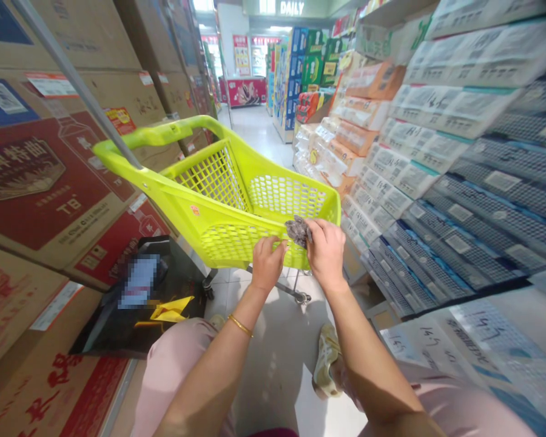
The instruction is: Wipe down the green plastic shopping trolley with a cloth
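My right hand (pixel 326 250) pinches a small dark crumpled piece (pixel 298 230), a rag or wrapper, I cannot say which. It holds it against the near rim of a lime-green plastic shopping trolley (pixel 218 182). My left hand (pixel 267 262) is curled just left of it, fingertips pressed to the trolley's mesh wall and close to the dark piece. A gold bangle (pixel 240 325) sits on the left wrist. The trolley basket looks empty inside and tilts to the right.
Brown and red cartons (pixel 45 182) are stacked on the left. Shelves of wrapped packs (pixel 441 182) fill the right. A black bag with yellow paper (pixel 155 297) lies by my left knee. My shoe (pixel 326 358) rests on the white tiled aisle (pixel 255 130).
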A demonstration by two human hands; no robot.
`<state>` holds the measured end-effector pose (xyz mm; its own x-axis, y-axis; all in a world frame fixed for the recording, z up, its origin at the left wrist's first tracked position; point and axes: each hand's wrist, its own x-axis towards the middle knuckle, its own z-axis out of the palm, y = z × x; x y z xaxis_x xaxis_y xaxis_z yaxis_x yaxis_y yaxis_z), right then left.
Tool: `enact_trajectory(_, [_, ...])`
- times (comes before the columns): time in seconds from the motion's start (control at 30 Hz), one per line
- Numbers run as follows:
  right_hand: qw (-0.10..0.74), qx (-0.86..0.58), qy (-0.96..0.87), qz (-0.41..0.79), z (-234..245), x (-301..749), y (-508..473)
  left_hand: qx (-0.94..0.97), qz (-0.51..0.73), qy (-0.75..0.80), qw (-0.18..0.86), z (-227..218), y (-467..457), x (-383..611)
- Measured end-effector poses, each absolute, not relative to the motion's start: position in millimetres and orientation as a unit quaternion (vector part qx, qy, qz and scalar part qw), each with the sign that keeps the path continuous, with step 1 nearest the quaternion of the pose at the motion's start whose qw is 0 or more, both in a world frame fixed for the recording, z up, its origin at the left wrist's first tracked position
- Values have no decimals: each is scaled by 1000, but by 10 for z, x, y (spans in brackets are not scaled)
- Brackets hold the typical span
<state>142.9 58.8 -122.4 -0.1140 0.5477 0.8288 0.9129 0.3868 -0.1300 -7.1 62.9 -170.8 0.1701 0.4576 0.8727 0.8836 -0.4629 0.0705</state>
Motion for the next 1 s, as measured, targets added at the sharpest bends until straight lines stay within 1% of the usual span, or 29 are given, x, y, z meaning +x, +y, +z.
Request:
enact_trajectory(0.07, [413,-518,-718,-212,-1224,1428,580,-721,-460,-463,232,-1662,625,-101])
enact_trajectory(0.27, [415,-501,-732,-201,-1228,1508,546,-698,-466,-490,237,-1370,725,-288])
enact_trajectory(0.47, [465,-514,-692,-203,-1273,1493,560,-702,-442,-503,240,-1090,905,-578])
enact_trajectory(0.57, [480,-513,-681,-205,-1278,1442,580,-720,-440,-494,209,-1088,952,-624])
enact_trajectory(0.67, [478,-507,-684,-216,-1265,1389,613,-716,-466,-485,189,-1115,973,-615])
enact_trajectory(0.83, [478,-535,-665,-208,-1211,1149,703,-704,-501,-470,179,-1129,979,-603])
enact_trajectory(1.0, [457,-530,-691,-181,-1128,716,790,-699,-503,-478,173,-1154,980,-610])
